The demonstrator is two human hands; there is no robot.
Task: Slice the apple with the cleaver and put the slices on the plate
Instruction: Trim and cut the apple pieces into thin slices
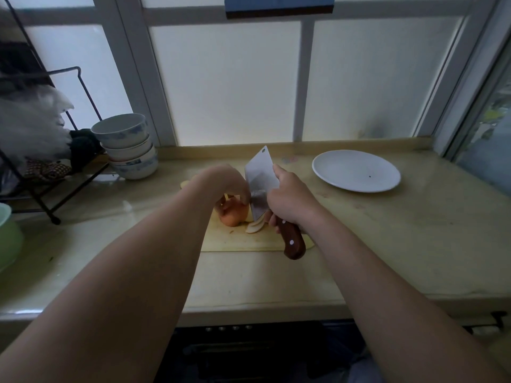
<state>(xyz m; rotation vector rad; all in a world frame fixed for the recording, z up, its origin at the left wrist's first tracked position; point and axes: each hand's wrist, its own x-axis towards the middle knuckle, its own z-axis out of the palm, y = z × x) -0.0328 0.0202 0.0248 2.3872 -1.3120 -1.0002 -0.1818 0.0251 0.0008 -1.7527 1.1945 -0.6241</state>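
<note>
— Kitchen counter [387, 244] under a frosted window [226, 78], dim light. Where's the apple?

— On the cutting board [229, 241], mid-counter. Left hand [226, 183] is curled over the apple [233, 215], pinning it so it won't roll. Fingertips sit right at the blade, prob. as a guide.

— And the cleaver?

— Right hand [290, 200] is wrapped round the wooden handle [293, 241], choked up near the blade, for control I'd say. Cleaver [261, 178] is tilted, tip pointing away, edge down at the apple's right side. A few thin slices [255, 226] lie just beside it on the board, so cutting looks partway done.

— Plate?

— White plate [356, 171] sits to the right & farther back, well apart from the board. No slices on it yet.

— Anything in the way?

— Nothing btw board and plate that I can see. Stack of bowls [130, 146] and a wire rack [41, 201] stand off to the left, and a green bowl [8, 236] at the far left edge. None of them is near the cut. Main risk, imo: fingers that close to the blade.
</note>
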